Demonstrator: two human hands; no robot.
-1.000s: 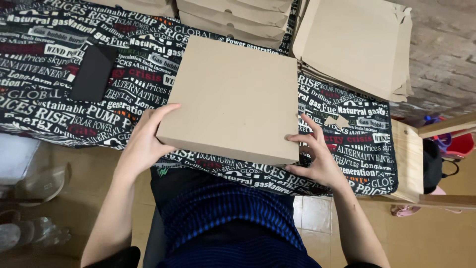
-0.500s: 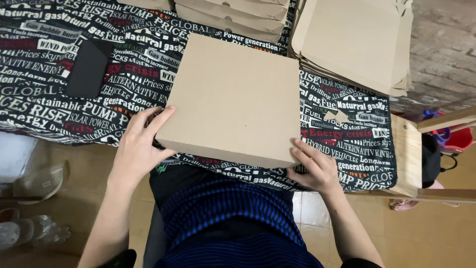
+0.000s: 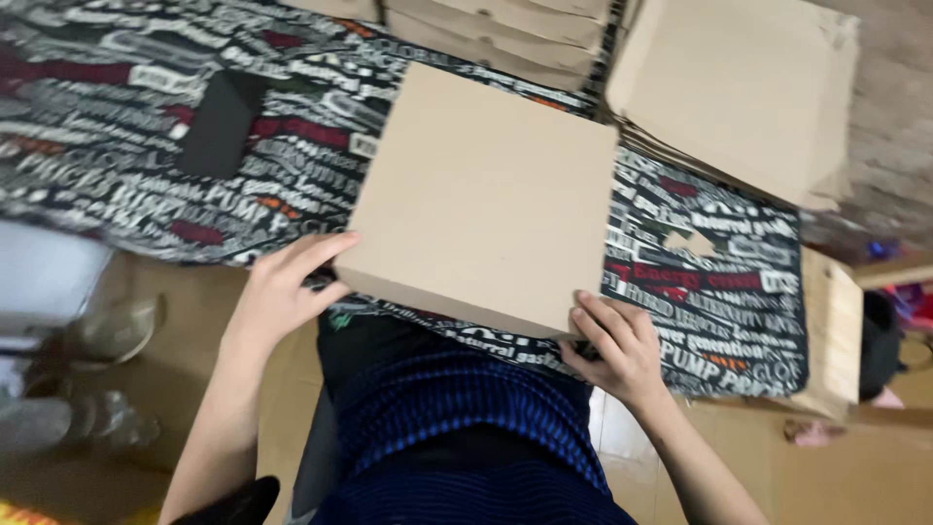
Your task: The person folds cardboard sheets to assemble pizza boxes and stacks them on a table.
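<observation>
A closed flat brown cardboard box (image 3: 486, 199) lies on a table covered with a black printed cloth (image 3: 719, 282). My left hand (image 3: 282, 292) grips the box's near left corner, fingers under and along its edge. At the near right corner my right hand (image 3: 617, 350) holds the box's front edge. The box is square and plain, tilted a little clockwise.
A stack of flat unfolded cardboard sheets (image 3: 729, 92) lies at the far right. More folded boxes (image 3: 496, 29) sit at the far edge. A black phone (image 3: 222, 124) rests on the cloth to the left. A wooden table edge (image 3: 831, 331) shows at right.
The view has shifted and blurred. Both hands stay on the box's near corners; the box sits slightly nearer the table's front edge.
</observation>
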